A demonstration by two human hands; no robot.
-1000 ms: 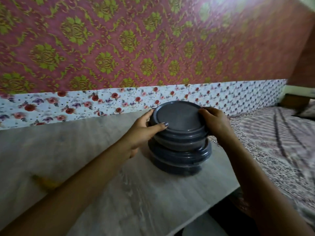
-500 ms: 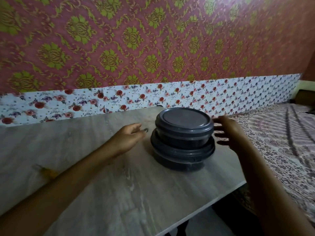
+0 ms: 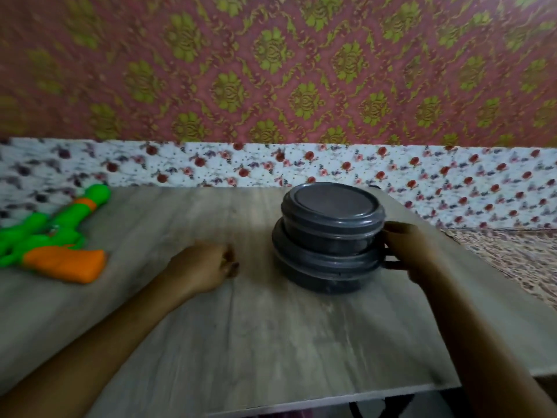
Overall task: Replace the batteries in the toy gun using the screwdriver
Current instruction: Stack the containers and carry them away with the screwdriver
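Note:
A green and orange toy gun (image 3: 57,242) lies on the wooden table (image 3: 271,342) at its far left, orange grip toward me. My left hand (image 3: 202,267) rests on the table between the gun and the containers, fingers loosely curled, holding nothing. My right hand (image 3: 407,251) cups the right side of two stacked dark grey lidded containers (image 3: 328,236), thumb against the upper one and fingers curled at the lower one's rim. No screwdriver or batteries show.
The table stands against a wall with a floral strip (image 3: 301,167). Its right edge runs close behind the containers, with a patterned bedspread (image 3: 518,260) beyond. The table's front edge (image 3: 331,402) is near me.
The view has swung left, bringing the toy gun into sight. My left hand has drawn back from the containers onto the table. My right hand has closed in against the stack's right side.

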